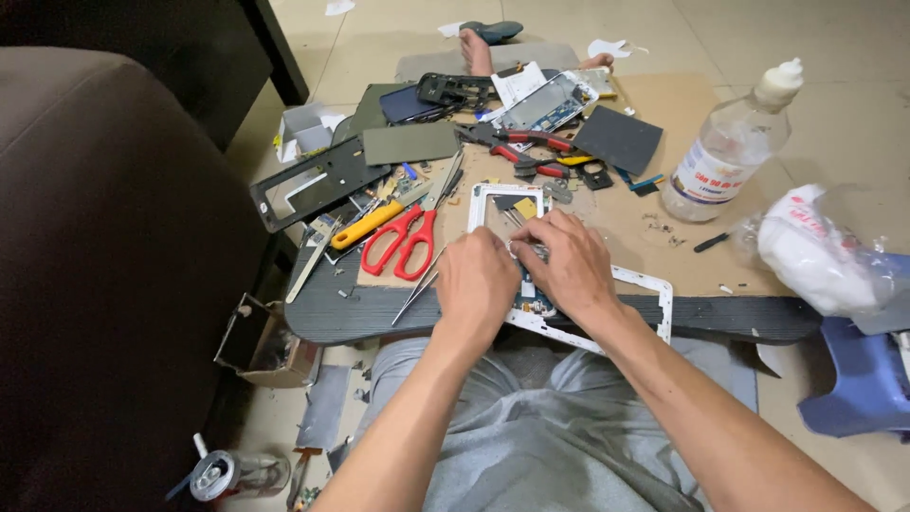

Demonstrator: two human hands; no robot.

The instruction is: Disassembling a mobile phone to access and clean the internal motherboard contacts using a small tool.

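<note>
Here, both hands meet over a white rectangular plastic device frame (633, 281) that lies flat on a dark wood-grain board (379, 318) across the person's lap. The left hand (477, 284) lies knuckles up on the near part of the frame, fingers curled down onto it; whether they pinch anything cannot be told, as the fingertips are hidden under the hand. The right hand (567, 261) rests just beside it, touching it at the fingertips, fingers bent and pressed together at a small metallic part inside the frame. A blue circuit board (534, 301) shows just beneath the two hands, inside the frame.

Just left of the left hand lie slim metal tweezers (419, 289), and beyond them red-handled scissors (408, 242) beside a yellow-handled utility knife (372, 224). Beyond the hands, red-handled pliers (531, 156) rest on brown cardboard (654, 237) among loose phone parts. Well to the right of the right hand stands a clear plastic bottle with a white cap (730, 142), and further right a crumpled white plastic bag (817, 251).
</note>
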